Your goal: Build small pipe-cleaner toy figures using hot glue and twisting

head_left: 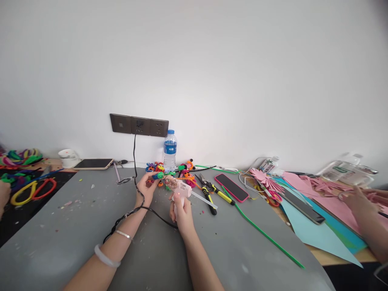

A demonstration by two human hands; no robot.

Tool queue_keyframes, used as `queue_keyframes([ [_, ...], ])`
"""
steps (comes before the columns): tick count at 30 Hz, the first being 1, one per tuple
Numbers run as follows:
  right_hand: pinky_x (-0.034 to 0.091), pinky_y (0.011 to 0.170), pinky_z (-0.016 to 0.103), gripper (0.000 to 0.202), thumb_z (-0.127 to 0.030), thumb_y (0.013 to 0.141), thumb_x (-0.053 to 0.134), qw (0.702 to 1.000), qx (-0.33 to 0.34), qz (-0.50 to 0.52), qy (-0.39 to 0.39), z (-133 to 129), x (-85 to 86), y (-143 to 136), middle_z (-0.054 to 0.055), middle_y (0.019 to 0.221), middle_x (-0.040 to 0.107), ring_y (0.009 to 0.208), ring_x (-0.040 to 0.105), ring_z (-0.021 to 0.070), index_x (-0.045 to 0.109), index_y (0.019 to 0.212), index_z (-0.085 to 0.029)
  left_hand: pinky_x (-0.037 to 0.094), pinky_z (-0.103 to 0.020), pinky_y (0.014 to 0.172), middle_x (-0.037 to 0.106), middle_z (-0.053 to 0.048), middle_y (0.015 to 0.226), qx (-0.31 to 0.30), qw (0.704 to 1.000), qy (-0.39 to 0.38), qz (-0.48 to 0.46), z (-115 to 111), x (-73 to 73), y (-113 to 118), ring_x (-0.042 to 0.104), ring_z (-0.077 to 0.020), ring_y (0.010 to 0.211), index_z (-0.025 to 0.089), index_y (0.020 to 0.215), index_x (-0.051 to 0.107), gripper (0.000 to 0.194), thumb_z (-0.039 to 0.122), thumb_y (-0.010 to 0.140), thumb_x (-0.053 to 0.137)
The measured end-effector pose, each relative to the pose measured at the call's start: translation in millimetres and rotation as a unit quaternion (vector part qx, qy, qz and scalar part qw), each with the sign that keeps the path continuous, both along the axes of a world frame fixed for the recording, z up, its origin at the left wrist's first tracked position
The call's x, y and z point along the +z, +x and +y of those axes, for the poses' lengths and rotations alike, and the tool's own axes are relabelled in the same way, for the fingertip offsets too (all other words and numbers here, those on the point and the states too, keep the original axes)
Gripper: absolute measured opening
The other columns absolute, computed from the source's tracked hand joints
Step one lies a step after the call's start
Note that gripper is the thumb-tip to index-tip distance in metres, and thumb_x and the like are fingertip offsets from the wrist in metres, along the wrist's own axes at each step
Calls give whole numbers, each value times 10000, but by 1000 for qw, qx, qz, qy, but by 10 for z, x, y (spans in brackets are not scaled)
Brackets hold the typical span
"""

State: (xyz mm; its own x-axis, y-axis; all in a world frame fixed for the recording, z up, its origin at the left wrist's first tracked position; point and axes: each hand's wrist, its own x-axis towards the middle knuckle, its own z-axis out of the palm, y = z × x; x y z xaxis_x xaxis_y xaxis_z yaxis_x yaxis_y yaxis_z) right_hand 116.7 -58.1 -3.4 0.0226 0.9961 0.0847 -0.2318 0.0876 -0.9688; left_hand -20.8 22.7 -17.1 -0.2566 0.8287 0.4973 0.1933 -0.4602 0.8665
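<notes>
My right hand [182,214] is wrapped round the handle of a pale pink hot glue gun [184,189]. A clear glue stick [204,199] pokes out of its back end, and its dirty nozzle points left. In the fingertips of my left hand [147,186] is a small green and blue pipe-cleaner piece [158,176], close to the nozzle; whether they touch I cannot tell. The gun's black cord [162,221] crosses my left wrist. Behind my hands several colourful pipe-cleaner figures [188,176] stand, partly hidden by the gun.
Beyond the figures stands a water bottle [170,151]. To the right lie yellow-black pliers [222,195], a pink-cased phone [232,187] and a long green pipe cleaner [266,234]. Another person's hand [359,206] is among pink paper. Scissors [34,192] lie at left, near another hand [3,194].
</notes>
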Motion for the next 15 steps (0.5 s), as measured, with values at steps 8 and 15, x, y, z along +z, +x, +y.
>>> queue_keyframes([
  [8,225,337,182,500,-653,818,495,1000,19,-1,-1,-2,-3,-3,-95,332,386,285,262,54,541,818,-155,500,-228,578,693,-47,809,4,1000,2,-24,-1,14,6,629,-159,698,175,902,693,262,377,735,700],
  [15,216,347,192,543,-662,825,470,999,42,17,25,-32,33,-10,-93,339,389,290,248,57,570,915,-137,486,-219,536,688,-34,736,31,998,20,-51,103,-79,9,618,-146,633,166,839,680,272,390,692,730],
])
